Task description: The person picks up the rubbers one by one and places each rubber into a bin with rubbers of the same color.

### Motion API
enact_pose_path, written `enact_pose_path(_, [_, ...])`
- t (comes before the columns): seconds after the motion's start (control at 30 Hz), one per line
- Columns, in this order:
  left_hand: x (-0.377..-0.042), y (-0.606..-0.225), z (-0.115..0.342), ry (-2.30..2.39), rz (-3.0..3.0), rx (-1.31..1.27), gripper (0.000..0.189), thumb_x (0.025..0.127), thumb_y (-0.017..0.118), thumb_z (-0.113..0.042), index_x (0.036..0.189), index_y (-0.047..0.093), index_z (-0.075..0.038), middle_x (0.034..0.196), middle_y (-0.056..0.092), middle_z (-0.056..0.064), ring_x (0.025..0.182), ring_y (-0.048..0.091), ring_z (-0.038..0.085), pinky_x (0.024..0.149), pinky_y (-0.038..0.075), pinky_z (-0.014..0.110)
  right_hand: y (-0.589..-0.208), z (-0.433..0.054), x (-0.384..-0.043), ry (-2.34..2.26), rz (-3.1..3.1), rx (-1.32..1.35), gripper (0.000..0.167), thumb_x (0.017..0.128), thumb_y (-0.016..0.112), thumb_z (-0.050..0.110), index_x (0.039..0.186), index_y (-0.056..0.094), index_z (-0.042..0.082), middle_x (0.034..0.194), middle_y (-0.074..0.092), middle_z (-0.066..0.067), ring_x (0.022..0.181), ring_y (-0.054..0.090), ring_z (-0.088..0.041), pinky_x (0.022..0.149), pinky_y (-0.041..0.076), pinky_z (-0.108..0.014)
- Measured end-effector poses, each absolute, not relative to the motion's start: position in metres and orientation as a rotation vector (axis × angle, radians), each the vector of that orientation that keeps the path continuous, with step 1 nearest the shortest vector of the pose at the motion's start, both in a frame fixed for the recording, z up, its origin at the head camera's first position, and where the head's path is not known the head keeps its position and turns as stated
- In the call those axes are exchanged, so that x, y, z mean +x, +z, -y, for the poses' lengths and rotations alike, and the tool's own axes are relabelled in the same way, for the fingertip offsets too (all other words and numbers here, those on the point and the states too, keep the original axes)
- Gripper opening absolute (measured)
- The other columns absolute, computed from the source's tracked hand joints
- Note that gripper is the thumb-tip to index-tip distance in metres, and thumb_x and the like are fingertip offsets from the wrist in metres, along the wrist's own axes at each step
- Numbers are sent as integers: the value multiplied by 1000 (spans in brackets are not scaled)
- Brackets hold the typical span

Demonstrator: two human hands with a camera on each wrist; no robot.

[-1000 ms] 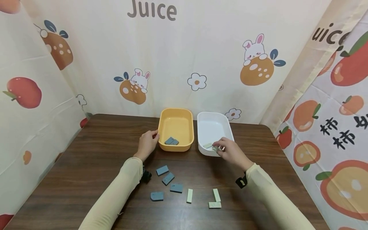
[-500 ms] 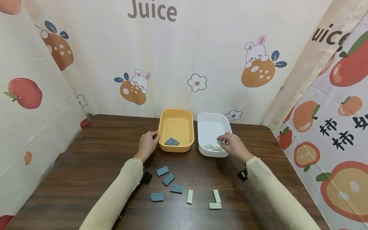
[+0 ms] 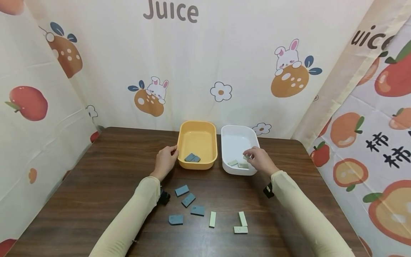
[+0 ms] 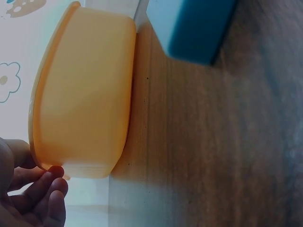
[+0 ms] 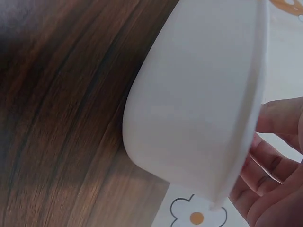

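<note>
My left hand (image 3: 166,161) pinches the left rim of a yellow plastic bin (image 3: 211,142), fingertips at its edge in the left wrist view. Two blue-grey blocks (image 3: 192,157) lie inside that bin. Over the near right part of a white plastic bin (image 3: 233,137), my right hand (image 3: 261,160) holds a small pale green block (image 3: 246,157) at its fingertips. Two more pale green blocks (image 3: 243,165) lie on the white bin's floor. In the right wrist view the bin's wall (image 5: 194,104) hides the fingertips and the block.
Several blue-grey blocks (image 3: 197,210) are spread on the dark wooden table (image 3: 118,167) before the yellow bin. Three pale green blocks (image 3: 212,219) lie to their right, two close together. A printed curtain (image 3: 192,64) hangs behind the bins.
My right hand has shifted right and slightly back inside the white bin, holding a pale green block. Another pale green block now shows on the bin floor. My left hand has stayed put.
</note>
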State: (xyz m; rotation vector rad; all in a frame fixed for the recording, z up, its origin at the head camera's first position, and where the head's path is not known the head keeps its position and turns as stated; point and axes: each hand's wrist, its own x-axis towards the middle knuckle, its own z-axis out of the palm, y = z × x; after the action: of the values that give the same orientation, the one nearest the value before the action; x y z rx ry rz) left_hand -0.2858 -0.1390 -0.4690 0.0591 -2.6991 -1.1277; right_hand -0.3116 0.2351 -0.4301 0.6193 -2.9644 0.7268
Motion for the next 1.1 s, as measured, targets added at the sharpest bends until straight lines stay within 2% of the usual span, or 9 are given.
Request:
enact_pose_path(0.23, [-285, -470, 139, -1123, 2681, 58, 37, 98, 56, -20, 130, 62, -5, 111, 70, 15, 76, 57, 23, 65, 44, 30, -437, -233, -322, 706, 3035, 584, 22, 86, 63, 1, 106, 73, 2, 97, 65, -15, 88, 59, -27, 76, 50, -40])
enact_pose_path(0.6, [-285, -471, 139, -1128, 2686, 56, 37, 98, 56, -21, 131, 62, -5, 111, 69, 15, 75, 57, 23, 64, 44, 30, -443, -223, -340, 605, 3174, 541, 30, 80, 59, -3, 106, 72, 0, 99, 67, -18, 93, 60, -30, 87, 48, -45])
enact_pose_path(0.87, [-284, -470, 139, -1129, 2673, 59, 36, 98, 56, -20, 130, 62, -5, 112, 69, 16, 74, 56, 23, 63, 43, 29, -451, -218, -349, 565, 3233, 525, 26, 82, 59, 0, 105, 72, 1, 99, 68, -16, 91, 59, -27, 86, 48, -44])
enact_pose_path(1.1, [-284, -469, 139, -1126, 2659, 47, 36, 97, 57, -19, 129, 63, -4, 111, 70, 17, 74, 57, 23, 63, 43, 29, -454, -217, -353, 513, 3254, 528, 30, 82, 54, -2, 105, 72, 2, 102, 68, -17, 94, 60, -29, 88, 48, -45])
